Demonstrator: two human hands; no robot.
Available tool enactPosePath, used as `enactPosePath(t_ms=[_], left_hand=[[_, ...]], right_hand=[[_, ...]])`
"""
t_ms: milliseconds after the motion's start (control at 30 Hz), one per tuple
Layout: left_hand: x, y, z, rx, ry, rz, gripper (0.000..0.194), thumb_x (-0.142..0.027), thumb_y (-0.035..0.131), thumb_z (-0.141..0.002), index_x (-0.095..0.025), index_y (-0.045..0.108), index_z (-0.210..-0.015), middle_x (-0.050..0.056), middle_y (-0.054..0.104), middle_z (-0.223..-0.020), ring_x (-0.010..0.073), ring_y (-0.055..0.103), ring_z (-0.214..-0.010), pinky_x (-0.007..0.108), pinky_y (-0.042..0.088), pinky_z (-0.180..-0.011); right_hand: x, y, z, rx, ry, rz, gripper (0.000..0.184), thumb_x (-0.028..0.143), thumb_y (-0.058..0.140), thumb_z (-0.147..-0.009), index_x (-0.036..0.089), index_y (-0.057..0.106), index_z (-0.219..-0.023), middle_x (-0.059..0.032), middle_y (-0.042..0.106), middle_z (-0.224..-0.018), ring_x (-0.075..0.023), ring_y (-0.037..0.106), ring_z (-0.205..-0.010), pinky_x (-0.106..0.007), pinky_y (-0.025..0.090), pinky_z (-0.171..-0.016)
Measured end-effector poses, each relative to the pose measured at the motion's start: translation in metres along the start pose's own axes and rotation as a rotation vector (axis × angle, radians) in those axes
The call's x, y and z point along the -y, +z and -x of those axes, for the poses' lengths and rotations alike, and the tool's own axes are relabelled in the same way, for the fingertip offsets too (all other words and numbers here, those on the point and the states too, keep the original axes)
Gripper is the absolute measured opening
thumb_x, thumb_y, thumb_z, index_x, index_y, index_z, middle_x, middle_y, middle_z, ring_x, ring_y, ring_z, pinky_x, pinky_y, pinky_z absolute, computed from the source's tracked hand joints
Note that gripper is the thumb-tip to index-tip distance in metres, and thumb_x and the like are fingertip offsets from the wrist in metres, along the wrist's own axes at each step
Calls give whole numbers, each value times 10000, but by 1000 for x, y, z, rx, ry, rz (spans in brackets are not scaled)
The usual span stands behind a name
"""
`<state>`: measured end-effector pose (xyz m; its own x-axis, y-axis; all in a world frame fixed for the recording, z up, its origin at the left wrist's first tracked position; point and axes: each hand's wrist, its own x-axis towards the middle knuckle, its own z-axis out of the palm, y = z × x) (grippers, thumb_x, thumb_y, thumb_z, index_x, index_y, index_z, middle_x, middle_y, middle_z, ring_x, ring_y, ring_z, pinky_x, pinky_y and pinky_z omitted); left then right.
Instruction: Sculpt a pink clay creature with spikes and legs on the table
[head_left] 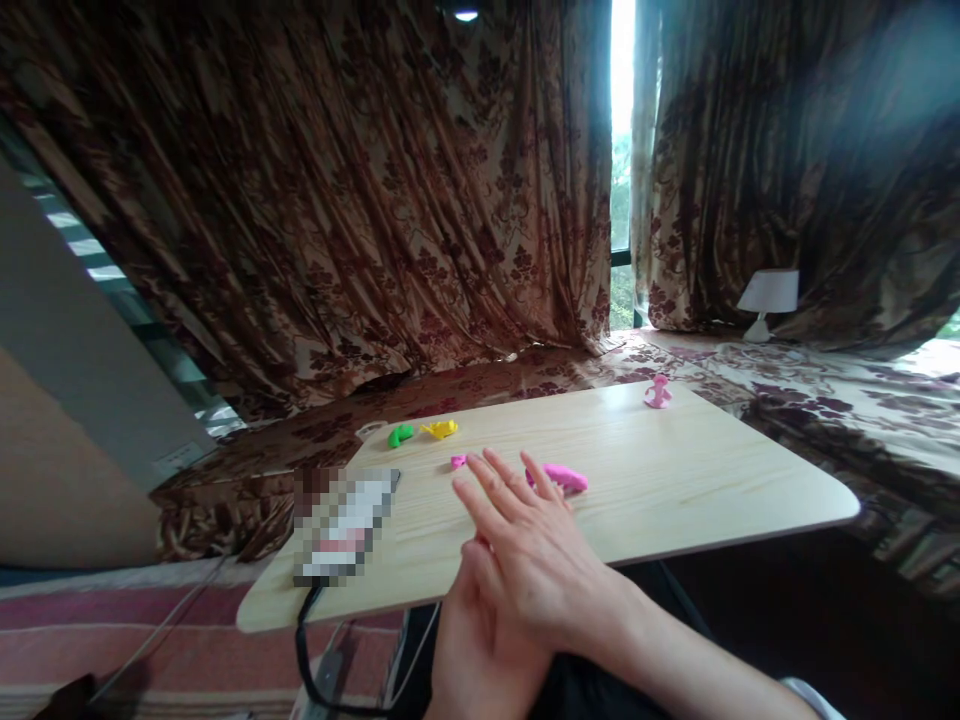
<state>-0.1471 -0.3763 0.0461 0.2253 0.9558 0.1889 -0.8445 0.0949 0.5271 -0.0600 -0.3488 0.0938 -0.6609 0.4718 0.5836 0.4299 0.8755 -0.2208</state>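
My right hand lies palm down across my left hand, over the near part of the table. The right fingers are stretched out and slightly apart. Most of the left fingers are hidden underneath, and whether anything sits between the palms cannot be seen. Just beyond my hands is a bright pink lump, clay-like and partly covered by the fingers. A small pink piece rests near the right fingertips. Farther back lie a yellow lump and a green curved lump. A light pink shaped figure stands at the far right.
The pale wooden table has rounded corners. At its left lies a blurred flat device with a black cable running off the edge. Patterned curtains hang behind, and a white lamp stands on the ledge.
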Motion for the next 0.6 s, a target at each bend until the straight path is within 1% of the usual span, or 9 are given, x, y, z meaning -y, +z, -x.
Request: enactPosePath(t_ms=[67, 133, 200, 267, 333, 400, 500, 567, 600], left_hand=[[-19, 2, 7, 36, 36, 52, 589, -479, 120, -940, -183, 283, -1422, 45, 353, -1462, 120, 172, -1386, 280, 98, -1135], [-32, 1, 8, 59, 85, 66, 583, -462, 103, -944, -177, 247, -1433, 45, 309, -1481, 136, 162, -1391, 331, 87, -1141], [-32, -3, 2, 24, 118, 27, 560, -447, 97, -942, -220, 212, -1441, 13, 291, -1488, 149, 135, -1396, 390, 87, -1141], [-16, -6, -6, -39, 132, -18, 528, -462, 119, -932, -317, 213, -1431, -59, 324, -1469, 142, 116, -1396, 400, 106, -1138], [3, -8, -11, -58, 138, -28, 498, -510, 157, -913, -428, 219, -1401, -135, 337, -1449, 154, 122, -1394, 416, 121, -1136], [13, -8, -9, -50, 111, -15, 523, -524, 170, -911, -386, 222, -1413, -85, 355, -1451, 175, 186, -1385, 418, 169, -1128], [1, -6, 0, 8, 22, 72, 532, -427, 132, -955, -229, 193, -1444, 42, 391, -1440, 123, 300, -1344, 287, 242, -1103], [-16, -4, 4, 54, 34, 115, 547, -430, 120, -959, -193, 167, -1449, 62, 364, -1454, 97, 281, -1348, 239, 224, -1099], [-23, -4, 4, 65, 60, 102, 552, -438, 115, -956, -193, 166, -1448, 61, 337, -1467, 110, 241, -1364, 271, 203, -1110]], right_hand=[[-8, 2, 11, 30, -61, 15, 478, 285, 350, -947, 127, 334, -1397, -87, 302, -1481, -207, 144, -1391, -474, 96, -1135], [-6, 8, 25, 51, -217, 17, 473, 249, 340, -945, 110, 330, -1397, -86, 315, -1474, -195, 152, -1390, -453, 105, -1139], [3, 14, 32, 66, -322, -2, 484, 284, 359, -942, 102, 341, -1390, -90, 319, -1471, -197, 166, -1386, -425, 123, -1141], [11, 14, 27, 92, -303, -43, 520, 376, 381, -934, 124, 348, -1388, -82, 314, -1476, -204, 181, -1381, -415, 136, -1138], [12, 10, 13, 93, -188, -73, 556, 458, 400, -913, 163, 359, -1383, -67, 298, -1486, -219, 180, -1381, -449, 118, -1134], [5, 4, 1, 57, -52, -60, 522, 432, 395, -919, 182, 371, -1376, -70, 275, -1495, -233, 166, -1385, -496, 92, -1124], [-8, 0, 4, 49, -2, -23, 481, 316, 350, -942, 136, 353, -1388, -104, 263, -1495, -227, 152, -1389, -495, 85, -1124], [-8, 2, 17, 86, -108, -19, 499, 283, 341, -943, 98, 312, -1406, -110, 281, -1487, -211, 145, -1391, -457, 86, -1136], [-5, 4, 24, 92, -173, -20, 505, 278, 342, -943, 89, 302, -1410, -107, 293, -1482, -206, 144, -1391, -440, 84, -1141]])
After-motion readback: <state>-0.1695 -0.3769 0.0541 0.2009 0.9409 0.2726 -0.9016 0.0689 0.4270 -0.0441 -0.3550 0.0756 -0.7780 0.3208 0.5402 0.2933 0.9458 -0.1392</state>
